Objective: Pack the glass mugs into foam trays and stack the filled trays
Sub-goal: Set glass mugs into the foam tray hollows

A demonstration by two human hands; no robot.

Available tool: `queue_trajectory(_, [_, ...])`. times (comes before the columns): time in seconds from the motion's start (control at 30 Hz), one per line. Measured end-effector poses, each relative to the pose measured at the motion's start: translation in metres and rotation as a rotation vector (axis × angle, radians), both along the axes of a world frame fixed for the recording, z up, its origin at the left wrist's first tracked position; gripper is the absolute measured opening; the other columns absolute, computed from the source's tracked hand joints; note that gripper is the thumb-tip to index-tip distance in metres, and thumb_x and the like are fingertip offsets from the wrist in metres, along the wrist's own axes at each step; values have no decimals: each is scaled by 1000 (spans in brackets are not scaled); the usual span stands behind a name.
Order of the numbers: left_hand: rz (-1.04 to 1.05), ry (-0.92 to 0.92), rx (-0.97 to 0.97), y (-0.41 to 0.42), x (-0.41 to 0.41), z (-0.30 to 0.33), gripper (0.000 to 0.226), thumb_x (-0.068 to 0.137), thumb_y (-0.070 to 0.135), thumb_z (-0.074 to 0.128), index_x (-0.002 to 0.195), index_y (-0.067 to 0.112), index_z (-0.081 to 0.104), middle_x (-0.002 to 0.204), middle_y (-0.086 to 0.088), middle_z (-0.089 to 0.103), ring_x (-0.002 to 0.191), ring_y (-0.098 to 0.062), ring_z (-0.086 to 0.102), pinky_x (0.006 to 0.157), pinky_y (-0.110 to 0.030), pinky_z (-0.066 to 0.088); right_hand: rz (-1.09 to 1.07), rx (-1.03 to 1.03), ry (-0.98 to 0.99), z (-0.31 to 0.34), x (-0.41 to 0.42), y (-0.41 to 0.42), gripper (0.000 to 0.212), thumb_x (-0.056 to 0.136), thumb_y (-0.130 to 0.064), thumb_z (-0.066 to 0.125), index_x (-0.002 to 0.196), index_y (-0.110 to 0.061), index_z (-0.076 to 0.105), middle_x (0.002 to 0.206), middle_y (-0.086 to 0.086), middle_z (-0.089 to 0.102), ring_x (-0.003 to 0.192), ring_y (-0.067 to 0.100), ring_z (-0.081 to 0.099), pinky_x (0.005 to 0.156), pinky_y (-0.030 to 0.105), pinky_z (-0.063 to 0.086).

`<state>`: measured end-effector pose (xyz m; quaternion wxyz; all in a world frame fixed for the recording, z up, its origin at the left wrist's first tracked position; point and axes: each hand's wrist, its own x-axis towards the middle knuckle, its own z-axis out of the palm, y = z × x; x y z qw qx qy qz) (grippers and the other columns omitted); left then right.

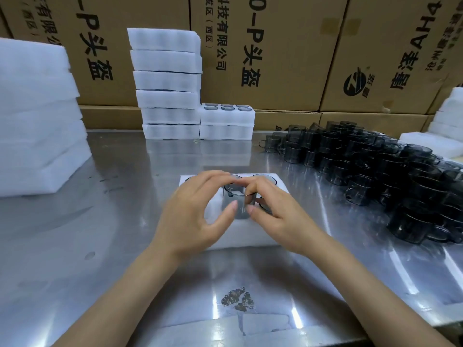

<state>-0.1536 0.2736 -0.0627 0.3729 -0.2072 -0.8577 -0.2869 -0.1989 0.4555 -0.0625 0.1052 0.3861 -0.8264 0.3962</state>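
Observation:
A white foam tray (253, 236) lies on the steel table in front of me. A smoky grey glass mug (238, 201) stands upright over its middle pocket. My left hand (193, 214) holds the mug's left side, thumb on its wall and fingers over the rim. My right hand (270, 209) grips its right side with curled fingers. Another mug's rim (265, 177) shows in a far pocket of the tray. A big heap of loose grey mugs (370, 166) lies to the right.
A tall stack of filled foam trays (167, 83) stands at the back, with a shorter stack (226, 121) beside it showing mug rims on top. Plain foam sheets (37, 116) are piled left, more foam (446, 121) far right. Cardboard boxes (275, 51) form the back wall.

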Motion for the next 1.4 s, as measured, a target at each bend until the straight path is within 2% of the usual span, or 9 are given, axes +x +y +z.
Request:
queue_trajectory(0.2, [22, -79, -12, -2, -2, -5, 34, 81, 40, 61, 108, 21, 64, 109, 18, 64, 97, 0, 56, 83, -27, 49, -28, 46, 90, -2, 1, -2, 13, 85, -32, 56, 87, -29, 43, 137, -25, 37, 113, -4, 46, 80, 32, 45])
queue_trajectory(0.33, [49, -42, 3, -1, -3, -6, 36, 75, 38, 71, 104, 19, 64, 99, 22, 59, 87, 7, 49, 81, -5, 37, -41, 99, 36, -1, 1, 3, 17, 89, -28, 60, 92, -33, 44, 138, -24, 38, 110, -5, 47, 82, 33, 42])
queue_trajectory(0.5, [64, -76, 25, -1, -5, -8, 46, 73, 42, 77, 113, 31, 58, 97, 21, 61, 89, 2, 53, 80, -7, 39, -59, 189, -71, 3, 3, 0, 39, 93, -31, 54, 127, -38, 35, 134, -21, 46, 121, 0, 46, 97, 36, 41])
queue_trajectory(0.6, [89, -112, -2, -2, -5, -8, 43, 76, 48, 71, 113, 31, 60, 99, 19, 62, 90, 1, 53, 78, -14, 42, -106, 242, -29, 2, 4, -1, 55, 92, -34, 50, 140, -45, 25, 131, -27, 44, 104, 3, 51, 88, 26, 39])
queue_trajectory(0.67, [78, -107, -24, -2, -4, -7, 44, 78, 52, 63, 115, 28, 62, 104, 17, 63, 93, 2, 52, 82, -14, 41, -116, 261, 6, 1, 6, -2, 59, 91, -35, 47, 144, -45, 22, 139, -27, 40, 112, -2, 42, 86, 16, 33])
queue_trajectory(0.77, [53, -59, -67, -3, 0, -6, 47, 83, 48, 56, 118, 18, 65, 115, 13, 65, 106, -1, 55, 94, -14, 39, -96, 266, 57, 0, 7, -2, 62, 90, -30, 43, 148, -36, 22, 151, -23, 26, 132, -12, 21, 102, 1, 17])
queue_trajectory(0.93, [144, -11, -239, -4, 3, -9, 45, 83, 44, 50, 107, 14, 73, 108, 5, 71, 106, -17, 64, 100, -40, 41, -132, 429, 179, -3, 11, -5, 62, 89, -32, 31, 150, -26, 23, 156, -13, 19, 143, -1, 14, 116, 21, 11])
queue_trajectory(1.1, [180, -36, -347, -4, 1, -5, 42, 81, 45, 48, 94, 17, 77, 92, 7, 74, 98, -21, 68, 93, -38, 44, -139, 536, 219, -4, 9, -7, 53, 98, -32, 31, 150, -25, 25, 158, -11, 17, 143, 1, 13, 117, 26, 9])
queue_trajectory(1.4, [112, -29, -273, -4, 0, -11, 39, 84, 39, 49, 95, 12, 76, 98, 5, 74, 89, -17, 69, 85, -37, 50, -199, 469, 277, -8, 15, -9, 51, 98, -34, 30, 148, -26, 29, 155, -12, 26, 142, 2, 19, 112, 22, 5])
